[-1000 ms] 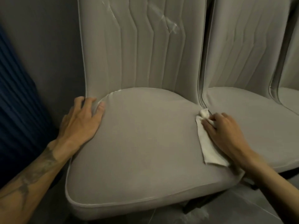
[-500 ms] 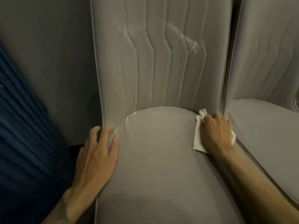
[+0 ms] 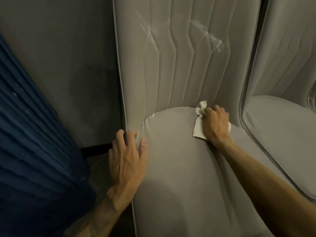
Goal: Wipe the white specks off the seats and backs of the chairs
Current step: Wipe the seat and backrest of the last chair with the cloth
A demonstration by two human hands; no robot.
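Chair: grey fabric-covered chair (image 3: 171, 199) with a tall back (image 3: 171, 74) stitched in vertical channels, seen from above and in front.
Cloth: small white cloth (image 3: 198, 130), bunched at its far end, lying on the rear right of the seat (image 3: 176, 151), right where the seat meets the back.
Right hand: right hand (image 3: 215, 124) curled over the cloth, gripping it and pressing it onto the seat; a flat corner of the cloth sticks out on the hand's left.
Left hand: left hand (image 3: 126, 156) laid flat with straight fingers on the seat's rear left corner, fingertips at the back's edge.
Marks: white streaks (image 3: 211, 39) high on the back, on its left and right sides; thin white line (image 3: 145, 123) along the seat's rear left rim.
Neighbour: second grey chair (image 3: 277, 134) just beside, on the right.
Surroundings: dark blue pleated curtain (image 3: 34, 142) at left; grey wall (image 3: 59, 65) behind.
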